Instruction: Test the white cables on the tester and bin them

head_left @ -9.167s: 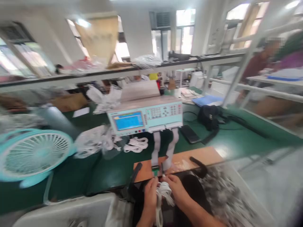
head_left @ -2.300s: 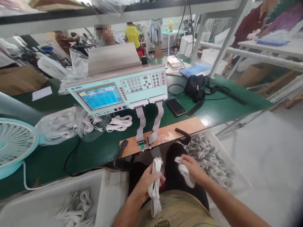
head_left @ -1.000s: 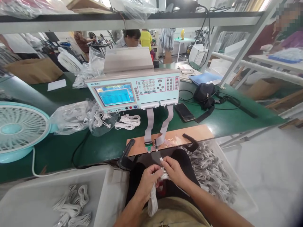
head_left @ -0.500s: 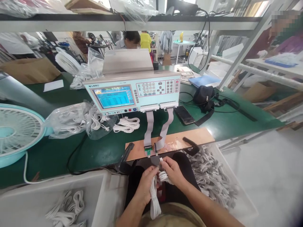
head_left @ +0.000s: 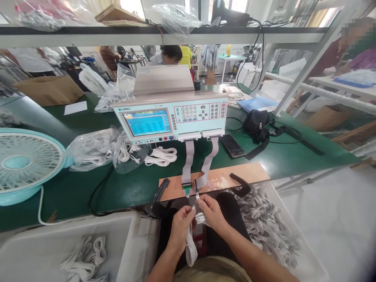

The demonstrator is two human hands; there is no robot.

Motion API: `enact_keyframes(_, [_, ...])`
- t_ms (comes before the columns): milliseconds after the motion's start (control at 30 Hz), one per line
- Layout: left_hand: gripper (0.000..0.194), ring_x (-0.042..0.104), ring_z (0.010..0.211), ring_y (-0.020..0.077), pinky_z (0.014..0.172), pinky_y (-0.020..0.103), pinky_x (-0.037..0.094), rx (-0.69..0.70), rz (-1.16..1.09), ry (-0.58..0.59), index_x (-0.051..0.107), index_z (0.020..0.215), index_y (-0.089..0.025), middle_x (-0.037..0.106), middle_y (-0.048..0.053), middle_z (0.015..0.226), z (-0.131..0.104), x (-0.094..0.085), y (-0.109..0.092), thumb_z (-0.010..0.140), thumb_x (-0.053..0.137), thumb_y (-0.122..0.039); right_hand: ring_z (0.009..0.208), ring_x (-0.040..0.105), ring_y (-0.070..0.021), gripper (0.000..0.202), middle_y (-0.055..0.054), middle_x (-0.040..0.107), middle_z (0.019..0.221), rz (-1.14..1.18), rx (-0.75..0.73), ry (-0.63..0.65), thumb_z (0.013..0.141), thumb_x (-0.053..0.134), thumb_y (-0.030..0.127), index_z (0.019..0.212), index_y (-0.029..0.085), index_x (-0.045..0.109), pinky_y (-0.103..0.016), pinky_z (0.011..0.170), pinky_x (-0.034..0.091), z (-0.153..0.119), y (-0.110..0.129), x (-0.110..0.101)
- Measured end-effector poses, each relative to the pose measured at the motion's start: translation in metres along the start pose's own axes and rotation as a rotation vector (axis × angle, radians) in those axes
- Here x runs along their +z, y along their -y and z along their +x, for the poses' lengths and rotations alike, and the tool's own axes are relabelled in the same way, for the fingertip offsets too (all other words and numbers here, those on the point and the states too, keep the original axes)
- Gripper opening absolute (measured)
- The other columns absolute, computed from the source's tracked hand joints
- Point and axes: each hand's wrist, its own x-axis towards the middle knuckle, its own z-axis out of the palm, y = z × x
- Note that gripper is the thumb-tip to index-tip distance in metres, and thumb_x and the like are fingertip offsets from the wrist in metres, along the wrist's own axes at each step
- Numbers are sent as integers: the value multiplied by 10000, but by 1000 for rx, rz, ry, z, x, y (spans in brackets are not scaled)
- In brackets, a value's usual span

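Observation:
A bundled white cable point(head_left: 191, 250) hangs between my hands above my lap. My left hand point(head_left: 179, 227) is closed on one end of it, with a small plug at the fingertips. My right hand point(head_left: 212, 211) pinches the other plug, which meets the right-hand connector point(head_left: 196, 187) at the board's front edge. Beside that sits a small green circuit board point(head_left: 187, 190). Grey ribbon cables point(head_left: 188, 160) run from both up to the tester point(head_left: 170, 117), whose screen is lit blue. The wooden board point(head_left: 241, 172) lies along the table edge.
White bins with cable bundles stand at left point(head_left: 129, 239) and right point(head_left: 311, 250). A blue fan point(head_left: 20, 162), bagged cables point(head_left: 92, 150), loose white cables point(head_left: 161, 156), a phone point(head_left: 232, 145) and a black pouch point(head_left: 256, 120) rest on the green table point(head_left: 138, 192). People are behind.
My right hand has brought its plug up against the right-hand connector. My left hand still holds the other end, now slightly nearer the green board. The whole view has shifted a little.

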Motion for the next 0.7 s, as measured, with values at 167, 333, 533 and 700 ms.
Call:
enact_keyframes(167, [256,385,397,56,373,162,300,1,39,15,552,663,-153,494,-62,494,0,2,0,677,679,-375,537,396,-112,274,41,452,577,26,35,-5,807,548,422,694,172,549,-226,524,328,0,-3,-1])
enact_keyframes(333, [266,407,392,69,383,172,300,75,263,78,560,659,-154,522,-40,487,7,-8,-5,736,609,-404,512,362,-97,284,45,448,557,102,69,23,783,581,426,670,169,538,-220,495,295,1,1,-1])
enact_keyframes(533, [324,398,391,87,395,199,283,119,457,316,545,582,-158,505,-23,454,11,-19,-27,802,506,-393,443,328,-76,293,49,468,511,326,274,-15,691,653,431,663,155,557,-213,450,251,1,13,7])
enact_keyframes(700, [268,399,457,89,449,204,300,153,327,149,560,571,-154,482,-31,518,12,-15,-33,758,541,-345,462,342,-74,306,36,492,517,331,273,-56,669,677,429,627,146,568,-211,472,252,4,17,10])
